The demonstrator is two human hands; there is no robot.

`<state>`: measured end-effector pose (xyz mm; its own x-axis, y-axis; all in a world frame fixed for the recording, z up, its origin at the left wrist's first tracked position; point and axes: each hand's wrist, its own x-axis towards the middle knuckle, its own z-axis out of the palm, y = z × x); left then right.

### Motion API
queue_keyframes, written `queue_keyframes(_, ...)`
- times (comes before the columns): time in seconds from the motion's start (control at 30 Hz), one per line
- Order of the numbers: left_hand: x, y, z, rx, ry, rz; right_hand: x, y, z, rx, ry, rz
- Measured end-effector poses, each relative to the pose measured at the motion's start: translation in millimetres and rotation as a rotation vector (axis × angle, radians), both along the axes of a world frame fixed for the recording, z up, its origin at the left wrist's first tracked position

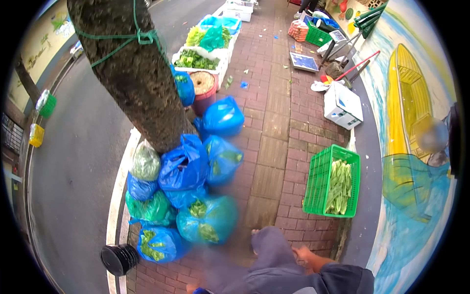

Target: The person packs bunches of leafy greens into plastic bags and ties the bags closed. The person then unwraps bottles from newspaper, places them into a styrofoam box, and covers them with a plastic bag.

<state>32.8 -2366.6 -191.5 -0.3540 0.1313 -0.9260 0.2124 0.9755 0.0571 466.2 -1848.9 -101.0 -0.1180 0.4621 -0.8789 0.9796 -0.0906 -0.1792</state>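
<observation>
Lettuce crate [316, 188]: long axis along mural wall [416, 198]
Right hand [302, 254]: nearer, our side of crate
Left hand [192, 289]: farther, left of crate
Fingers: we cannot tell, either hand

Single head-worn view, wide, facing forward and down, wearer's legs [274, 250] close below, pavement [254, 93] ahead

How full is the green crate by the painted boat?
The green crate isn't empty: leafy greens show through its open top. I can't tell how deep.

Glossy plastic bags [183, 169], rough tree trunk [132, 81], matt brick paving [252, 73], plastic crate [317, 183]
</observation>
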Motion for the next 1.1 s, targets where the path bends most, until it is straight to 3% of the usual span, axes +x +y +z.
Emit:
queue_keyframes(0.03,2,12,9,-0.018,0.006,0.171,25,-9,-4,-0.142,-0.076,-0.213)
queue_keyframes(0.1,8,40,18,0.007,0.022,0.413,51,-6,-8,-0.199,0.144,-0.115)
queue_keyframes(0.13,10,59,16,0.047,0.032,0.496,48,15,-8,-0.238,0.136,-0.216)
queue_keyframes(0.2,9,101,1,0.196,0.000,0.612,-15,75,43,-0.321,-0.008,-0.565)
queue_keyframes(0.23,14,129,-1,0.258,0.047,0.227,-8,101,17,-0.213,0.068,-0.477)
queue_keyframes(0.27,12,192,43,0.314,0.160,-0.148,-4,133,-9,-0.106,0.147,-0.386)
queue_keyframes(0.33,17,329,111,0.071,-0.108,0.513,-20,201,6,-0.375,0.271,-0.914)
queue_keyframes(0.37,27,409,177,0.106,-0.011,0.493,-20,252,12,-0.259,0.285,-0.565)
queue_keyframes(0.4,31,460,203,0.295,-0.085,0.505,-16,300,9,-0.145,0.290,-0.213)
queue_keyframes(0.43,36,498,225,0.479,-0.158,0.523,-22,335,-5,0.094,0.393,-0.320)
queue_keyframes(0.47,31,537,239,0.344,-0.238,0.480,-35,389,24,0.107,0.373,-0.259)
queue_keyframes(0.5,23,574,237,0.220,-0.317,0.434,-40,432,16,0.137,0.514,-0.403)
queue_keyframes(0.57,16,627,215,0.259,-0.295,0.233,-70,513,28,0.231,0.623,-0.509)
queue_keyframes(0.63,10,672,174,0.416,-0.343,0.198,-107,577,62,0.267,0.768,-0.642)
queue_keyframes(0.7,7,720,165,0.474,-0.369,0.159,-129,631,67,0.282,0.881,-0.676)
queue_keyframes(0.77,-3,793,184,0.442,-0.377,0.116,-129,667,82,0.254,0.844,-0.584)
queue_keyframes(0.83,-21,850,160,0.419,-0.420,0.180,-131,719,84,0.288,0.707,-0.439)
queue_keyframes(0.9,-39,901,140,0.381,-0.475,0.250,-102,751,54,0.249,0.708,-0.576)
queue_keyframes(0.93,-54,931,137,0.394,-0.481,0.248,-76,764,44,0.308,0.561,-0.377)
queue_keyframes(0.97,-79,982,129,0.436,-0.478,0.244,-64,759,38,0.425,0.509,-0.520)
queue_keyframes(1.0,-81,1004,133,0.439,-0.496,0.258,-27,761,8,0.263,0.270,-0.718)
queue_keyframes(1.03,-87,1025,144,0.371,-0.488,0.326,-16,771,40,0.108,0.016,-0.604)
queue_keyframes(1.1,-135,1112,148,0.410,-0.352,0.448,49,768,-16,0.134,0.099,-0.885)
